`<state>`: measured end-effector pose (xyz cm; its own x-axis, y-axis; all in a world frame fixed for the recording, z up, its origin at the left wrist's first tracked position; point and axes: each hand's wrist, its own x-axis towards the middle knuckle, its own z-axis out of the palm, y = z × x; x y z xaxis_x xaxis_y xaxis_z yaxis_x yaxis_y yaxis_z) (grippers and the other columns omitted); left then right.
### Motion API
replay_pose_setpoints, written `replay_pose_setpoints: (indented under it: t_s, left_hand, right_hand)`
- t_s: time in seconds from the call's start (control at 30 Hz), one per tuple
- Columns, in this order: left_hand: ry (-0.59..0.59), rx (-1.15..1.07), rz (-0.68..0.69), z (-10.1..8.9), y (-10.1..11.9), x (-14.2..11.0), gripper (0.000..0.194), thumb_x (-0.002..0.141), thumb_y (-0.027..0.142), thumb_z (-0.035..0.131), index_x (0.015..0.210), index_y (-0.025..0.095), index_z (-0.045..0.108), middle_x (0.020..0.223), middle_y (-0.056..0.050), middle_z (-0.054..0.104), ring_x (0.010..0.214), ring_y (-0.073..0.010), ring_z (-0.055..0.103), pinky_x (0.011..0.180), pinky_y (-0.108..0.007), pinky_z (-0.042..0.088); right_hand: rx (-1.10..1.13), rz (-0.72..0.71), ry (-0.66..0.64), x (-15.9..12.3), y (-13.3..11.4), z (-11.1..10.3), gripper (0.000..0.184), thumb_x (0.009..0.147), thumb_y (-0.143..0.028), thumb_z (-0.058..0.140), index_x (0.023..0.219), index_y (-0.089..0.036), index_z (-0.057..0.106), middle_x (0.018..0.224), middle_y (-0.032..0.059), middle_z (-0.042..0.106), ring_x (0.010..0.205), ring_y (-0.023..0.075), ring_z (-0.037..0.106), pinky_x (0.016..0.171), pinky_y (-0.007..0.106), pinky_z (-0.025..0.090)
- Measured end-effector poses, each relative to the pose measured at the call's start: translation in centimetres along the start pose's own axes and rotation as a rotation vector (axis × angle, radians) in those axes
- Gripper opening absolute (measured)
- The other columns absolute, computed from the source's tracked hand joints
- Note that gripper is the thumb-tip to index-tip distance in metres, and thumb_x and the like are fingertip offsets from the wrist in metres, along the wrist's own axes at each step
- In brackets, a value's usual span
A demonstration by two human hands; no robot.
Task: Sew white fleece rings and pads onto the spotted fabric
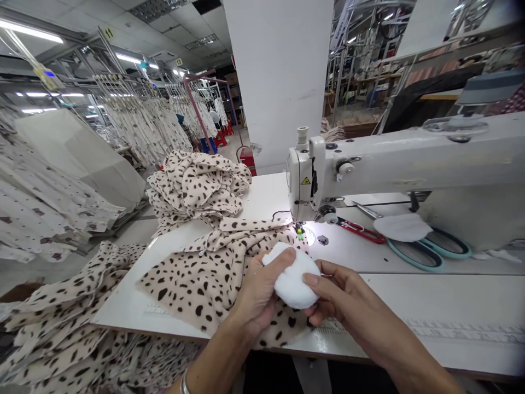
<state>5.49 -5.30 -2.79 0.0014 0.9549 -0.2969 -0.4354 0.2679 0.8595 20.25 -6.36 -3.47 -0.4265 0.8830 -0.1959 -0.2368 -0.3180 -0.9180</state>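
Note:
A small rounded piece of white fluffy fabric (296,282) is held between both hands in front of the sewing machine (303,175). My left hand (262,293) pinches its left side, thumb on top. From the right, my right hand (340,293) grips its edge between thumb and fingers. Beneath and behind them lies pink fabric with dark spots (200,284), one edge running up to the green-marked presser foot (299,231). What the lower fingers touch is partly hidden.
Red-handled thread snips (363,230) and teal-handled scissors (416,256) lie on the machine bed, a white fabric piece (404,227) over the scissors. A heap of spotted fabric (200,186) sits at the back left; more spotted cloth (69,328) hangs below the table's left edge.

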Motion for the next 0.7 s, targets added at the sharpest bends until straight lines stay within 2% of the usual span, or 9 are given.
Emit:
replay_pose_setpoints:
  t_s: [0.13,0.2,0.3,0.37,0.4,0.47,0.53,0.6,0.7]
  left_hand:
    - [-0.029,0.024,0.021,-0.1,0.2,-0.2,0.038,0.067,0.042,0.084,0.078,0.011,0.063,0.070,-0.003,0.062,0.058,-0.0128,0.057,0.050,-0.022,0.048]
    - [-0.042,0.100,0.096,-0.1,0.4,-0.6,0.033,0.070,0.040,0.082,0.079,0.013,0.063,0.069,-0.002,0.060,0.059,-0.0123,0.056,0.051,-0.021,0.047]
    - [-0.072,0.377,0.366,-0.5,1.0,-1.2,0.023,0.069,0.030,0.084,0.073,0.014,0.068,0.069,0.000,0.058,0.063,-0.0117,0.054,0.056,-0.020,0.045]
    - [-0.148,0.549,0.535,-0.9,1.5,-1.3,0.018,0.064,0.024,0.086,0.074,0.015,0.073,0.073,-0.002,0.059,0.069,-0.0135,0.055,0.061,-0.021,0.045]
    - [-0.196,0.607,0.576,-1.3,1.7,-1.2,0.018,0.064,0.022,0.086,0.077,0.015,0.075,0.077,-0.003,0.062,0.072,-0.0152,0.057,0.064,-0.022,0.046]
    - [-0.277,0.690,0.568,-1.9,2.4,-0.9,0.019,0.067,0.020,0.083,0.085,0.016,0.077,0.083,-0.006,0.067,0.078,-0.0183,0.061,0.068,-0.025,0.047]
    - [-0.317,0.767,0.495,-2.5,3.0,-0.4,0.019,0.070,0.015,0.078,0.089,0.017,0.077,0.087,-0.007,0.070,0.082,-0.0198,0.063,0.072,-0.025,0.047]
    - [-0.327,0.785,0.415,-2.9,3.4,0.2,0.021,0.069,0.010,0.075,0.089,0.016,0.076,0.088,-0.006,0.071,0.082,-0.0195,0.063,0.070,-0.025,0.047]
    - [-0.257,0.604,0.356,-3.2,3.4,0.9,0.020,0.064,0.010,0.076,0.083,0.014,0.073,0.081,-0.004,0.069,0.076,-0.0171,0.061,0.067,-0.023,0.047]
  right_hand:
    - [-0.081,-0.067,0.009,-0.2,0.6,0.0,0.035,0.080,-0.050,0.070,0.089,-0.018,0.061,0.074,-0.0006,0.062,0.061,0.0107,0.059,0.058,0.022,0.052]
    - [-0.152,-0.129,0.001,-0.3,1.2,-0.2,0.030,0.084,-0.048,0.066,0.093,-0.019,0.062,0.082,0.0002,0.064,0.068,0.0125,0.060,0.063,0.024,0.052]
    - [-0.283,-0.235,0.002,-0.4,1.8,-0.6,0.025,0.088,-0.044,0.061,0.101,-0.022,0.062,0.094,0.0020,0.066,0.081,0.0162,0.063,0.070,0.025,0.052]
    - [-0.365,-0.303,0.045,-0.4,1.9,-1.0,0.025,0.089,-0.043,0.059,0.103,-0.022,0.062,0.096,0.0026,0.067,0.082,0.0169,0.063,0.071,0.025,0.051]
    - [-0.412,-0.332,0.080,-0.5,1.8,-1.3,0.024,0.089,-0.042,0.058,0.102,-0.023,0.062,0.095,0.0024,0.066,0.080,0.0165,0.062,0.070,0.025,0.050]
    - [-0.542,-0.392,0.142,-0.4,1.2,-2.1,0.020,0.090,-0.040,0.056,0.099,-0.023,0.062,0.091,0.0015,0.065,0.077,0.0156,0.061,0.069,0.024,0.049]
    - [-0.710,-0.484,0.152,0.0,0.4,-2.8,0.014,0.091,-0.036,0.056,0.096,-0.025,0.062,0.087,0.0007,0.064,0.077,0.0153,0.060,0.068,0.024,0.048]
    - [-0.845,-0.606,0.096,0.7,-0.3,-3.5,0.011,0.091,-0.033,0.055,0.097,-0.026,0.062,0.089,0.0010,0.062,0.078,0.0154,0.058,0.068,0.025,0.047]
    - [-0.912,-0.712,-0.020,2.0,-1.2,-4.0,0.020,0.088,-0.034,0.061,0.107,-0.026,0.061,0.098,0.0025,0.061,0.084,0.0160,0.057,0.072,0.026,0.048]
